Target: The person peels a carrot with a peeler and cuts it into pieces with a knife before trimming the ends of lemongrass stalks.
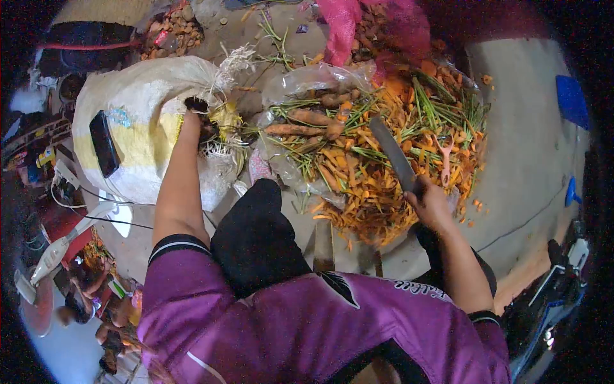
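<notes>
My right hand (430,203) is closed around the dark handle of a large knife (393,153), its broad blade angled up and left over a heap of orange peelings (377,198). My left hand (192,116) is at the mouth of a bulging white and yellow woven sack (147,77); its fingers are hidden in the dark opening. Between the hands, several long orange-brown roots, likely carrots (297,130), lie with green stalks (428,102) on a clear plastic sheet (320,78). A pink peeler (446,160) rests on the peelings, right of the blade.
A black phone (104,144) lies on the sack. Pink bags (342,29) stand behind the heap, and brown roots (173,35) lie farther back left. A white fan-like appliance (54,253) is at left. Blue objects (571,101) are at the right edge.
</notes>
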`<state>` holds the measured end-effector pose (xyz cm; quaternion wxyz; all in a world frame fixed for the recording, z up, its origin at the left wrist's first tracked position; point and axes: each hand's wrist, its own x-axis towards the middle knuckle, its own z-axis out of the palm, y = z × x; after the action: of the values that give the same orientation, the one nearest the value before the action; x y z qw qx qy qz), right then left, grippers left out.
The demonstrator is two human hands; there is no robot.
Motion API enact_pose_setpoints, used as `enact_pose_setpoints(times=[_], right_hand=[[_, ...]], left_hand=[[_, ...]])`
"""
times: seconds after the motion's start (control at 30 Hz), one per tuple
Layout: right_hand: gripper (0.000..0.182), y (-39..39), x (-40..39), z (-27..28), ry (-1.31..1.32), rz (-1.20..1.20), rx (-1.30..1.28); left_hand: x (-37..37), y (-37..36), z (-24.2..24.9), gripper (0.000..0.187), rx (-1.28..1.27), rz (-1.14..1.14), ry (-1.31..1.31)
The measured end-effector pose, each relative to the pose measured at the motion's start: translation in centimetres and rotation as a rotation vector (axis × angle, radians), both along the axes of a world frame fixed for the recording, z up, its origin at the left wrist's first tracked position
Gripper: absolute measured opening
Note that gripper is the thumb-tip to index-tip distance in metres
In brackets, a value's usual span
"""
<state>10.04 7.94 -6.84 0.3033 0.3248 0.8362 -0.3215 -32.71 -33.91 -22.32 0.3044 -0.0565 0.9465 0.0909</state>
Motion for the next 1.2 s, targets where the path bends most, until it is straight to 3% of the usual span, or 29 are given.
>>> enact_pose_setpoints(times=[0.17,0.27,0.47,0.83,0.9,0.93,1.0,1.07,1.13,1.2], right_hand=[[0.031,-0.3,0.0,-0.4,0.083,-0.062,0.005],[0.032,-0.3,0.3,-0.7,0.169,-0.025,0.056],[0.036,-0.6,-0.3,0.4,0.037,0.015,0.085],[0.035,0.0,0.2,1.8,0.061,-0.014,0.025],[0.035,0.3,1.0,1.3,0.066,-0.047,0.018],[0.035,0.5,1.0,1.7,0.069,-0.052,0.025],[0.036,0.6,0.9,2.3,0.077,-0.057,0.034],[0.036,0.8,1.0,2.5,0.037,-0.037,0.037],[0.038,0.9,1.2,2.6,0.036,-0.026,0.03],[0.04,0.7,1.3,2.6,0.079,-0.034,0.019]], left_hand=[[0.2,-0.6,1.3,0.034,0.024,0.065,-0.015],[0.5,-0.8,1.8,0.035,0.041,0.094,-0.019],[-0.4,-1.2,2.0,0.037,0.124,0.179,-0.057],[1.4,-0.1,2.7,0.04,0.282,0.271,-0.287],[2.5,1.3,2.9,0.045,0.244,0.151,-0.306],[6.2,6.9,9.7,0.04,0.104,-0.05,-0.206],[7.2,5.1,6.6,0.031,-0.045,-0.202,0.092],[12.4,9.3,11.0,0.031,0.05,-0.334,0.425],[16.3,11.7,13.1,0.033,0.217,-0.455,0.322],[18.5,13.1,12.5,0.03,0.353,-0.79,0.372]])
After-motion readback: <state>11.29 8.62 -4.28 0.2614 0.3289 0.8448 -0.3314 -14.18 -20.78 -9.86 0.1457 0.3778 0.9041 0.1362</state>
